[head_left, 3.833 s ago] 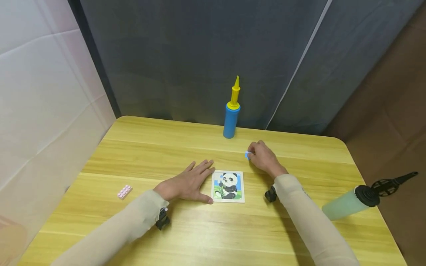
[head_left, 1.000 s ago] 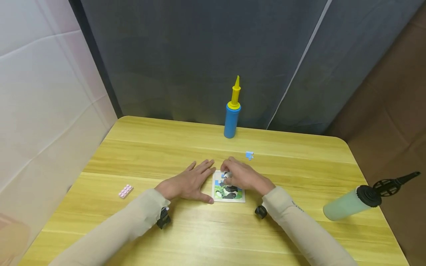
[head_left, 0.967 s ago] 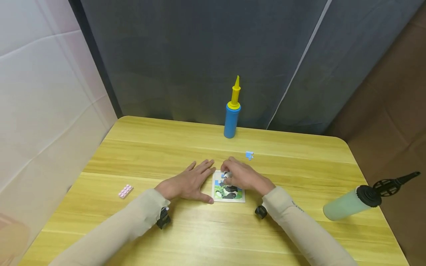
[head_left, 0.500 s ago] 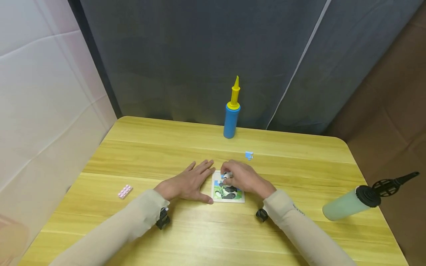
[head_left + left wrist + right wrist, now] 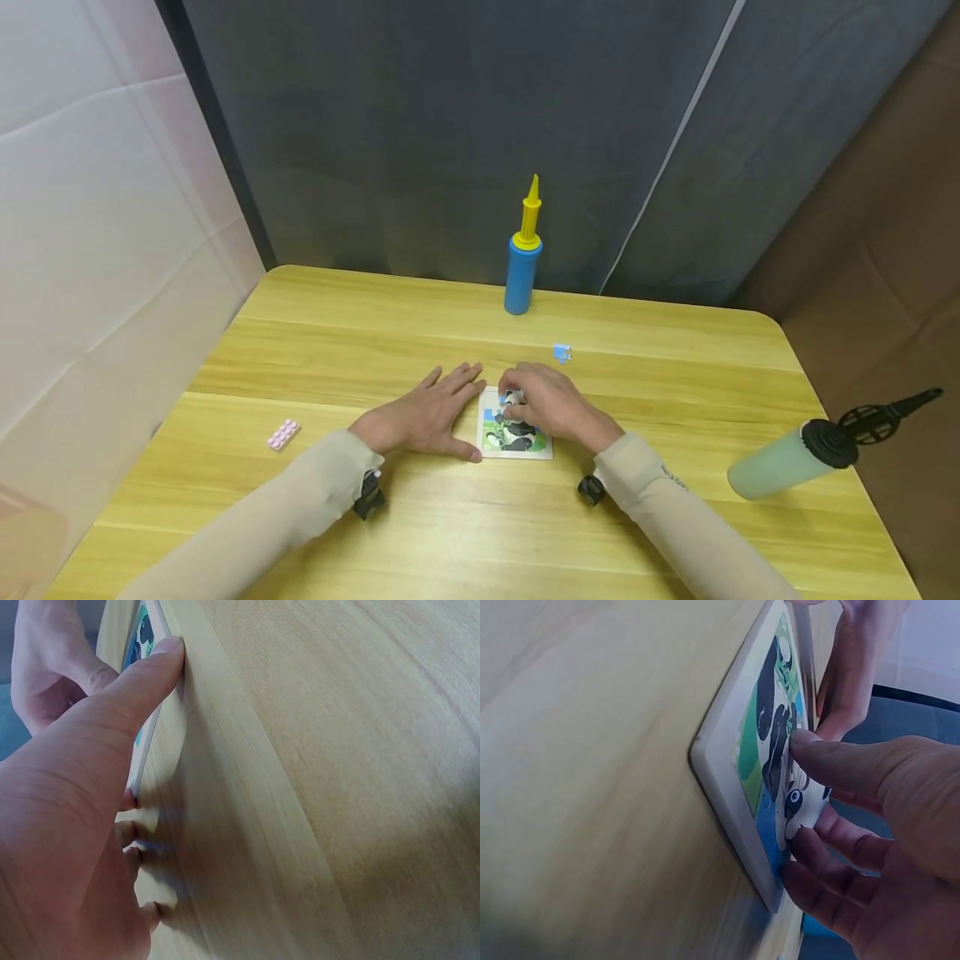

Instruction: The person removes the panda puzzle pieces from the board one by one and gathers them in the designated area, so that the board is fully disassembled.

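A panda jigsaw puzzle [image 5: 516,455] in a pale frame lies flat on the table. My left hand [image 5: 427,414] rests spread at its left edge, thumb and a fingertip touching the frame. Over the upper part of the puzzle, my right hand [image 5: 551,404] pinches a puzzle piece [image 5: 808,812] printed with the panda's face. In the right wrist view that piece stands tilted up from the board, between thumb and fingertips. From the head view the fingers hide much of it. A loose blue puzzle piece [image 5: 562,353] lies beyond the board.
A blue and yellow hand pump [image 5: 521,279] stands upright near the table's back edge. At the left lies a pink toy brick [image 5: 284,435]. A pale green bottle [image 5: 780,462] with a black lid is at the right.
Since the oldest frame, my right hand has left the loose blue piece and come to the puzzle, where it pinches the face piece. Over the last second both hands stay nearly still.
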Demonstrator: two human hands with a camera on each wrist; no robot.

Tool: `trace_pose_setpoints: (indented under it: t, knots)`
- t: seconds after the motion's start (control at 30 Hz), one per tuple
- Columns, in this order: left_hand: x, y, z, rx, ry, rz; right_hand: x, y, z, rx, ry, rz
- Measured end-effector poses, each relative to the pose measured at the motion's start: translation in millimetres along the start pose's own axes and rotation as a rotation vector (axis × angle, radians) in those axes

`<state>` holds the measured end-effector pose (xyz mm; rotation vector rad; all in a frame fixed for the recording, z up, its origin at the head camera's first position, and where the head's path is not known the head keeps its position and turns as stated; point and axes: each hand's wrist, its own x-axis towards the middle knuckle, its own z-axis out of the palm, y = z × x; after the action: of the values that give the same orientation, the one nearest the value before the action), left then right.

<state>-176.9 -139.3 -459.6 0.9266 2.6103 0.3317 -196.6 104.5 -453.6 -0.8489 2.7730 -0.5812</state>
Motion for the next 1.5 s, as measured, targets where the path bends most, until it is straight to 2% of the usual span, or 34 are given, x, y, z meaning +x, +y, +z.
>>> trace_pose_setpoints:
  t: [0.13,0.43,0.93,1.07,1.23,1.37,1.5]
  knots:
    - [0.2,0.3,-0.6,0.004,-0.003,-0.003,-1.7,0.3,-0.3,-0.011,0.007,-0.005]
    - [0.4,1.1,-1.3,-0.005,-0.006,-0.007,-4.5,5.5,-8.7,0.052,-0.040,-0.031]
    - [1.3,-2.3,0.5,0.005,0.009,-0.002,-4.3,10.9,-30.1,0.112,-0.027,0.051]
    - [1.4,-1.7,0.4,0.004,0.006,-0.006,-4.3,19.4,-39.7,0.113,0.003,0.077]
    - [1.4,-1.0,0.7,0.001,-0.006,-0.004,-5.6,35.0,-54.0,0.121,0.080,0.133]
    - [1.1,-0.7,0.3,0.007,-0.002,-0.001,-7.3,49.8,-64.2,0.088,0.133,0.173]
    - [0.2,-1.0,0.0,0.005,-0.003,-0.001,-8.7,63.6,-69.5,0.049,0.142,0.217]
